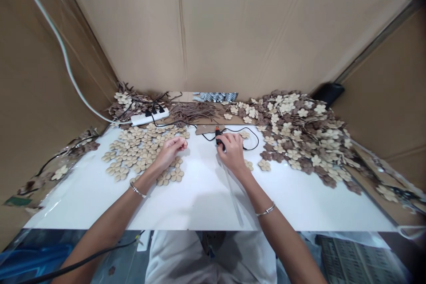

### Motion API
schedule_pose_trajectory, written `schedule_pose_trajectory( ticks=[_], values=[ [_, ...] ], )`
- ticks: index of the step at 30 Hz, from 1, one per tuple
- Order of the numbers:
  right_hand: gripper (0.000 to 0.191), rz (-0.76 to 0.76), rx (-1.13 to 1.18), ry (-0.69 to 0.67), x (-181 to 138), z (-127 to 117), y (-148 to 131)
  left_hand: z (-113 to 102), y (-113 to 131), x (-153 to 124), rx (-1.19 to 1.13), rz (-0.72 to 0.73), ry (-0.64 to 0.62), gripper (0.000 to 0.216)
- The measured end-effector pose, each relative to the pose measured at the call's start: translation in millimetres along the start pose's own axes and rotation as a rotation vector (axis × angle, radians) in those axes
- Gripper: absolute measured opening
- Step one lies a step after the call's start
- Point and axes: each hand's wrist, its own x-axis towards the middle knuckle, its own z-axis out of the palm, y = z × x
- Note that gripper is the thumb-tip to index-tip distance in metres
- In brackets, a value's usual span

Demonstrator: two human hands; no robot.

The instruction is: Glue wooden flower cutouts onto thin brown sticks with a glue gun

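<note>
My left hand (169, 151) rests on the white table (206, 195) with its fingers curled, at the right edge of a spread of flat beige flower cutouts (140, 151); what its fingertips pinch is too small to name. My right hand (231, 151) is wrapped around a black and red glue gun (218, 136) whose black cord (248, 135) loops away behind it. A long clear stick (233, 191) runs from that hand toward me. Both wrists wear thin bracelets.
A large heap of brown and cream flower pieces (299, 133) fills the right rear. A white power strip (149, 117), brown sticks (193, 111) and more flowers lie at the back. Cardboard walls (233, 31) enclose the table. A white cable (63, 53) hangs on the left.
</note>
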Motion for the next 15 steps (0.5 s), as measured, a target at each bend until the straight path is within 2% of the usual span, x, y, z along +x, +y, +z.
schedule_pose_trajectory(
  ticks=[6,9,15],
  values=[
    [0.031,0.067,-0.058,-0.118,0.9,-5.0,-3.5,-5.9,3.8,0.2,0.154,0.031,0.079,0.041],
    [0.030,0.082,-0.045,-0.114,1.2,-5.5,-2.6,-16.0,3.6,2.2,0.204,0.023,0.141,0.038],
    [0.027,0.087,0.003,-0.075,0.9,-3.5,-1.8,-34.8,3.1,9.0,0.140,-0.017,0.295,0.038]
  ],
)
